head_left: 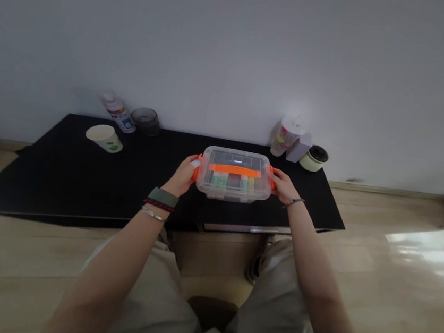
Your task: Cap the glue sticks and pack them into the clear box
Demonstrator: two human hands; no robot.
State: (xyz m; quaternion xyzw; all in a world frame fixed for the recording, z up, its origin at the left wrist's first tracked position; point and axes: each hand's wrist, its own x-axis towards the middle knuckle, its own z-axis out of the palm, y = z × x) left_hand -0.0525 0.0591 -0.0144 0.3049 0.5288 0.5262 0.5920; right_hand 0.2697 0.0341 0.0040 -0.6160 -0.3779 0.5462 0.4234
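Observation:
A clear plastic storage box (231,189) with an orange lid handle and orange side latches is gripped from both sides near the front of the black table. My left hand (185,174) is closed on its left end, fingers at the orange latch. On the opposite end, my right hand (283,186) grips by the other latch. The lid is on, and small bottles or tubes with green and yellow parts show through it. Whether the box's underside touches the table I cannot tell.
On the black table (65,170) at left are a paper cup (104,138), a white bottle (119,113) and a dark glass container (146,121). At right stand a clear patterned cup (284,137), a pale box (299,147) and a cream pot with black lid (313,160). A wall rises behind.

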